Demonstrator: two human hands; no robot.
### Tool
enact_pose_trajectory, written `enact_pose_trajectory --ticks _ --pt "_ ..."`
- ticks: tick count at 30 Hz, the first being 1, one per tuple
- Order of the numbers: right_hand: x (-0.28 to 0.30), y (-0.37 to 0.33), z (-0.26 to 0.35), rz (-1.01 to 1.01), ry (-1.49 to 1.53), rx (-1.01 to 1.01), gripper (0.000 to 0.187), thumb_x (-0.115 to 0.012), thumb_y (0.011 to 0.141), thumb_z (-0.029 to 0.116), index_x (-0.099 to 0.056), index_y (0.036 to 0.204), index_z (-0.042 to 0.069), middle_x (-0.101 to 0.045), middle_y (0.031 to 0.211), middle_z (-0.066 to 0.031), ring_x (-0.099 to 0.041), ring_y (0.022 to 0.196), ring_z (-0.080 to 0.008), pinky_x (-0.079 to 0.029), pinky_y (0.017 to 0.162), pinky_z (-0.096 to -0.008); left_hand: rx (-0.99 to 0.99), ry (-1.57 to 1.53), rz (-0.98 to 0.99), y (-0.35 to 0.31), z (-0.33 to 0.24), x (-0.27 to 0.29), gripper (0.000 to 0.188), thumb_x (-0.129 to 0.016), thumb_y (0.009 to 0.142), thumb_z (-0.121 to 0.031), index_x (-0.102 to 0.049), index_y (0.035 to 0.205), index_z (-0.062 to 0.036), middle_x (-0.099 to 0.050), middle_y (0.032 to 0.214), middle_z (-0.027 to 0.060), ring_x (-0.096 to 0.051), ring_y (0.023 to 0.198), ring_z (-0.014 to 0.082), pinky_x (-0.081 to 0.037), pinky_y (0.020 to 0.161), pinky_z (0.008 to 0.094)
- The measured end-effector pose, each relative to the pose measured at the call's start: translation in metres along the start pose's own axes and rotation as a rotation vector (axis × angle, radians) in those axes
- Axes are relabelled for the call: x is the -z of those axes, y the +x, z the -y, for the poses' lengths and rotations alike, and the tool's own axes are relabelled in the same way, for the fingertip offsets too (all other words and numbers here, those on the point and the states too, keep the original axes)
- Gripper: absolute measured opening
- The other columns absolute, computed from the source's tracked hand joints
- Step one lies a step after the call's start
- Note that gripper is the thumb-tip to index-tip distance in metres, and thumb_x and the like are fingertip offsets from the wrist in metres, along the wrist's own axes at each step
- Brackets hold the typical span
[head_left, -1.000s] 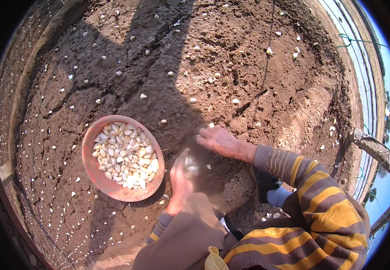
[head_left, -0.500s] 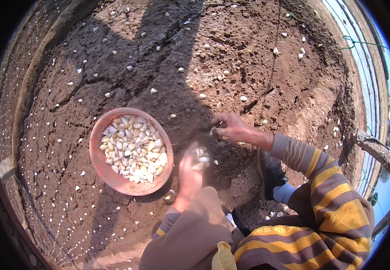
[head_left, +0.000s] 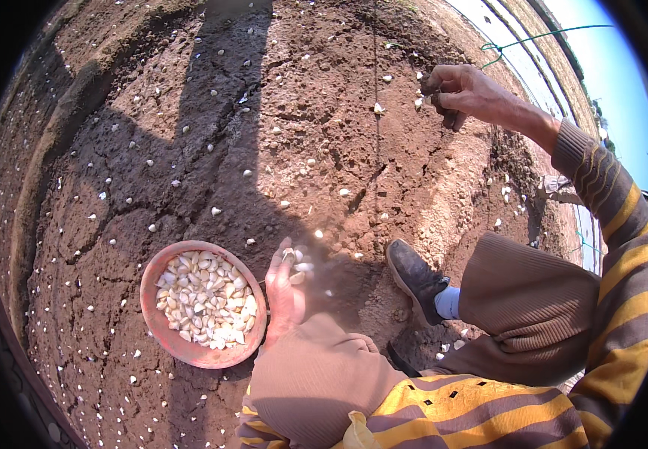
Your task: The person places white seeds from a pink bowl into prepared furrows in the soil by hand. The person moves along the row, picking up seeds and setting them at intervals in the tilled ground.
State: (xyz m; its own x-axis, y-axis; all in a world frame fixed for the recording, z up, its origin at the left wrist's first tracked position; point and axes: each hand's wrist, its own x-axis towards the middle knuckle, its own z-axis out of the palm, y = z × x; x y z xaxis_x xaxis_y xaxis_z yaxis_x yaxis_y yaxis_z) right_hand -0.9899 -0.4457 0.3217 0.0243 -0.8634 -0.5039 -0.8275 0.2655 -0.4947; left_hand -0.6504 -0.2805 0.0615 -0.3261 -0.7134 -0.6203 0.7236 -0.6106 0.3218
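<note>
Several white garlic cloves [head_left: 299, 263] rest in my left hand [head_left: 283, 290], its fingers curled around them just right of the bowl. That shallow reddish bowl [head_left: 161, 326] sits tilted on the soil, filled with peeled-apart garlic cloves [head_left: 206, 301]. Out at the far right, my right hand [head_left: 468, 93] hovers over the soil with fingers bent together and soil on their tips. Whether it pinches anything is hidden. Close by its fingertips lie a few loose cloves [head_left: 419, 102].
Cloves are set in the brown soil [head_left: 294, 142] in scattered rows. A dark taut string [head_left: 376, 135] crosses the bed. My shoe [head_left: 416, 278] stands right of the left hand. A raised soil ridge [head_left: 54, 138] runs along the left; green cord [head_left: 497, 49] spans the far right.
My right hand has left the soil beside the left hand and reached far and to the right. The left hand still holds cloves. The whole view has shifted, and my right leg shows more.
</note>
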Motion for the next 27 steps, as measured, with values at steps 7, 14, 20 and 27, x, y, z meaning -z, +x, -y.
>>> enact_pose_trajectory --ticks 7,14,20,27 --pt "0.018 -0.004 -0.044 0.047 0.105 -0.091 0.019 -0.055 0.096 0.006 -0.059 0.108 -0.009 -0.066 0.091 -0.017 -0.072 0.077 -0.0213 -0.064 0.069 -0.0287 -0.034 0.036 -0.084 -0.011 -0.02 -0.002 0.046 -0.055 0.096 -0.007 -0.039 0.14 -0.0042 -0.057 0.109 0.0125 -0.059 0.078 0.0162 -0.051 0.063 0.0279" --pt "-0.043 0.043 -0.151 0.107 0.336 -0.128 0.011 -0.058 0.092 -0.001 -0.061 0.097 -0.009 -0.068 0.086 -0.0144 -0.072 0.072 -0.0201 -0.063 0.068 -0.0312 -0.026 -0.033 -0.06 -0.008 -0.033 -0.011 0.049 -0.051 0.092 -0.004 -0.04 0.14 -0.0011 -0.057 0.115 0.0165 -0.06 0.089 0.0211 -0.054 0.07 0.0327" --pt "-0.081 0.111 -0.205 0.005 0.35 0.016 0.018 -0.065 0.087 0.012 -0.059 0.087 -0.005 -0.063 0.083 -0.0105 -0.065 0.068 -0.0155 -0.058 0.059 -0.0284 0.004 0.283 -0.045 -0.003 -0.079 -0.074 0.053 -0.06 0.092 -0.009 -0.039 0.14 0.001 -0.061 0.11 0.0149 -0.064 0.086 0.0214 -0.055 0.067 0.0296" --pt "-0.114 0.243 -0.193 -0.064 0.49 0.277 0.024 -0.067 0.083 0.012 -0.06 0.101 -0.003 -0.067 0.084 -0.0119 -0.065 0.076 -0.0175 -0.054 0.067 -0.0305 0.12 0.527 -0.219 0.003 -0.082 -0.155 0.046 -0.052 0.095 -0.007 -0.042 0.139 0.0009 -0.065 0.107 0.0143 -0.066 0.086 0.0204 -0.054 0.062 0.0288"
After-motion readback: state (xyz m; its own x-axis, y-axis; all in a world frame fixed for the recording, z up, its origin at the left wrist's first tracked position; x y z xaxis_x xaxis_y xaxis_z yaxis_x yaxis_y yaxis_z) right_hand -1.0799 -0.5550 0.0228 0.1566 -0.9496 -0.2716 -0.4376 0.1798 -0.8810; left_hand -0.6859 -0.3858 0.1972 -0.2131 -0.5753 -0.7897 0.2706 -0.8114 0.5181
